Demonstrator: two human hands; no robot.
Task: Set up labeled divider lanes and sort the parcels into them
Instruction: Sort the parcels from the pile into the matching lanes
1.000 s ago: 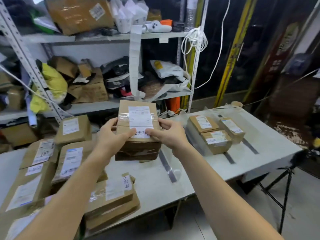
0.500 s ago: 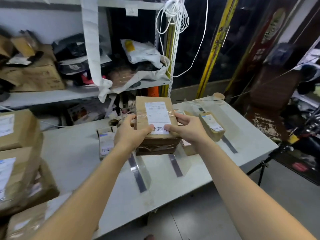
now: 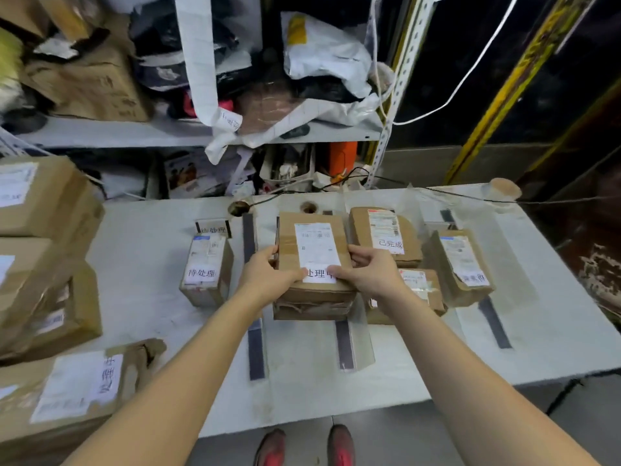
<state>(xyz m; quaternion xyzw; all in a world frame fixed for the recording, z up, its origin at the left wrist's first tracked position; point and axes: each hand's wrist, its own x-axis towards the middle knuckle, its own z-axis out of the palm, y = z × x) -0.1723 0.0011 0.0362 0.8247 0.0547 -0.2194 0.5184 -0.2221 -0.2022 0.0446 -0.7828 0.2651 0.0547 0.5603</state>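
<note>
Your left hand [image 3: 268, 275] and right hand [image 3: 369, 274] grip the parcel [image 3: 314, 264] label-up, so it matches the middle lane [image 3: 299, 344].

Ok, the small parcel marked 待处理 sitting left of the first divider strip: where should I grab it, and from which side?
Take the small parcel by its two long side walls, coming straight down from above. It lies flat with its label up, and bare table on its left and the gap before the dark divider strip on its right leave finger room. Both hands currently hold the middle box.
</note>
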